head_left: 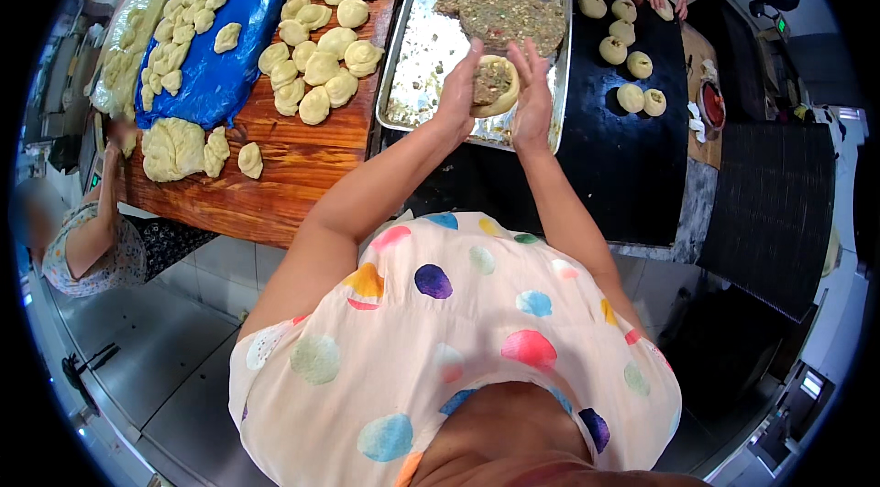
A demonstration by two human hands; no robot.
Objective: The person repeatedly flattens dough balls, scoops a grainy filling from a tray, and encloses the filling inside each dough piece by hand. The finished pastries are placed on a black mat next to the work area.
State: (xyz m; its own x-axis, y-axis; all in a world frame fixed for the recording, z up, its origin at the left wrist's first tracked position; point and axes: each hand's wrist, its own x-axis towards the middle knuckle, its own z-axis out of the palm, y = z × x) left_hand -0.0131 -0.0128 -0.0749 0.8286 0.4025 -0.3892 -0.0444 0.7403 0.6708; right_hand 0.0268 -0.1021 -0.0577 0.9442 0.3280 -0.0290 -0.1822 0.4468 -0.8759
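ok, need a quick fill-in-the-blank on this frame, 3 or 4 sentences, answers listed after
1. Both hands, left hand and right hand, cup a dough round that is open at the top and holds ____ .
2. The hands are above a metal ____ that carries the heap of filling.
3. The raw dough pieces lie on a ____ tabletop.
4. The finished buns sit on a ____ surface.

Missing words: filling; tray; wooden; black

Sleeveless cream top, large multicoloured polka dots, bare forearms, no gloves or rings
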